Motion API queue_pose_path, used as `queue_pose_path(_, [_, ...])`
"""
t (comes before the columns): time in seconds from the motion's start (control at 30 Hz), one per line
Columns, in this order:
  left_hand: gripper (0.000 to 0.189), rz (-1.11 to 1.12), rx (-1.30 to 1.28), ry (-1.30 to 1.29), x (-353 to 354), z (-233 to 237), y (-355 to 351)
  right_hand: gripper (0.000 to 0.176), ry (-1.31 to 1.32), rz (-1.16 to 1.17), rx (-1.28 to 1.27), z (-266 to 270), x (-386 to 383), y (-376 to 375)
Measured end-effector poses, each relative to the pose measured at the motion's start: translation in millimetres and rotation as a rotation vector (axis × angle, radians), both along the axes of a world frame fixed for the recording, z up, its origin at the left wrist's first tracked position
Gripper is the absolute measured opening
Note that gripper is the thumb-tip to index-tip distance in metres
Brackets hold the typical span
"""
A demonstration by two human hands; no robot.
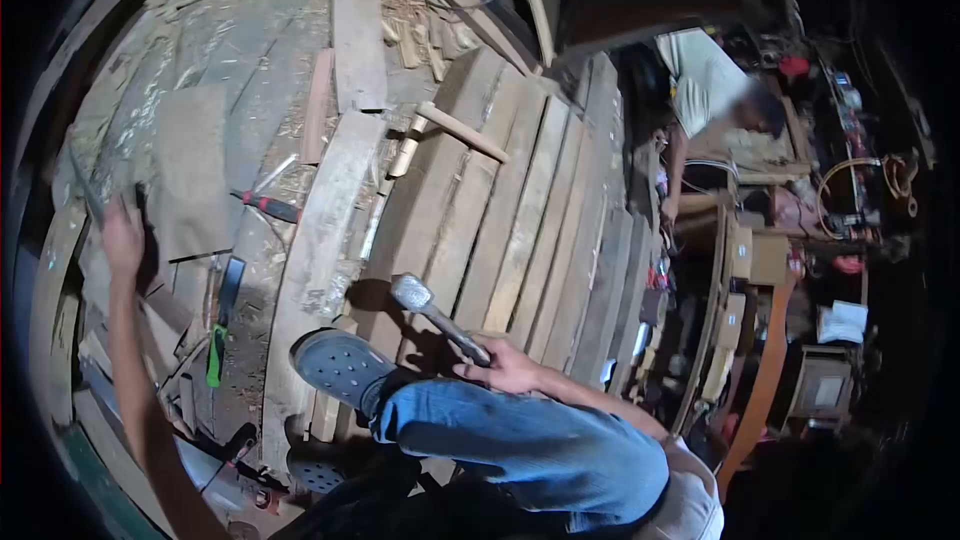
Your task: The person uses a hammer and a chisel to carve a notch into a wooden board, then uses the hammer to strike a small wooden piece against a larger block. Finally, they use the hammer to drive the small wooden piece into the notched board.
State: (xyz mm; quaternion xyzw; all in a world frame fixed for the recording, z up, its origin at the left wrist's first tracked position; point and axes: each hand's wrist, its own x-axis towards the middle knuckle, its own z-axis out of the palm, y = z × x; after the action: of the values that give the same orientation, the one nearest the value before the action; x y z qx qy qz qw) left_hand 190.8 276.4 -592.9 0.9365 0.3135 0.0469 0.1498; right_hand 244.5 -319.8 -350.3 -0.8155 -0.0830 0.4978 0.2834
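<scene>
r hand [503, 368] gripped grey metal hammer [445, 326], head pointing up-left over pale wooden planks [500, 210]; l hand [122, 237] far left by grey-brown flat board [190, 180], grip unclear.

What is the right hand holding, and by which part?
The right hand holds a hammer by the lower end of its handle.
</scene>
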Motion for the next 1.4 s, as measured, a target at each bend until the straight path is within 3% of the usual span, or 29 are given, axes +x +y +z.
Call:
queue_pose_path(0.1, [0.038,-0.068,-0.041,-0.111,-25.3,80.3,-19.2,0.031,-0.009,0.057,0.014,-4.3,0.0,5.0])
queue_pose_path(0.17, [0.04,-0.145,0.14,-0.045,-74.3,84.3,-19.6,0.032,-0.013,0.115,0.028,-8.8,4.1,9.0])
queue_pose_path(0.23, [0.041,-0.101,0.045,0.031,-118.2,96.1,-24.6,0.035,-0.013,0.119,0.13,-18.4,2.4,15.0])
queue_pose_path(0.3, [0.041,0.002,0.187,0.184,-161.8,80.1,-26.0,0.032,0.054,0.215,0.08,-8.7,13.1,34.5])
queue_pose_path(0.4, [0.04,0.068,0.136,0.25,-200.9,52.4,-37.2,0.033,0.046,0.286,0.161,-34.0,15.7,43.5])
queue_pose_path(0.47, [0.039,0.163,0.104,0.209,-199.6,52.9,-55.1,0.037,0.238,0.177,0.292,-36.8,15.1,60.7])
queue_pose_path(0.5, [0.038,0.244,0.076,0.161,-194.2,57.8,-63.7,0.041,0.322,0.144,0.232,-34.6,17.2,72.8])
queue_pose_path(0.57, [0.037,0.327,-0.045,0.127,-179.9,77.5,-78.7,0.042,0.105,0.248,0.244,-44.4,15.1,98.8])
queue_pose_path(0.63, [0.041,0.22,0.025,-0.058,-197.7,50.9,-71.2,0.046,0.049,0.198,0.136,-60.8,7.3,124.1])
queue_pose_path(0.7, [0.05,0.482,-0.181,0.167,-174.2,95.1,-87.1,0.047,0.06,0.16,0.077,-71.0,-6.7,139.7])
queue_pose_path(0.77, [0.049,0.379,-0.001,0.103,-208.4,36.2,-71.9,0.046,-0.019,0.202,0.081,-73.9,-14.8,148.4])
queue_pose_path(0.83, [0.041,0.047,0.387,-0.272,-234.3,1.8,-76.0,0.045,-0.026,0.236,0.017,-83.8,-21.6,152.9])
queue_pose_path(0.87, [0.04,0.266,-0.091,-0.107,-223.8,35.0,-86.2,0.044,-0.006,0.238,0.067,-88.2,-25.8,156.2])
queue_pose_path(0.97, [0.036,0.264,0.04,-0.143,-228.4,34.1,-94.1,0.042,0.036,0.296,0.055,-100.4,-29.0,173.7])
queue_pose_path(1.03, [0.039,0.441,-0.313,-0.006,-215.0,53.3,-97.3,0.039,0.135,0.224,0.128,-86.9,-36.5,198.8])
queue_pose_path(1.1, [0.041,0.5,-0.414,-0.079,-207.5,63.8,-105.6,0.032,0.114,0.313,0.24,-88.1,-40.4,220.8])
queue_pose_path(1.3, [0.042,0.56,-0.263,-0.146,-208.5,44.0,-101.5,0.028,0.189,0.328,0.341,-77.1,-55.9,257.2])
queue_pose_path(1.4, [0.036,0.605,-0.302,-0.324,-206.3,56.0,-95.8,0.03,0.123,0.395,0.335,-80.1,-54.1,247.7])
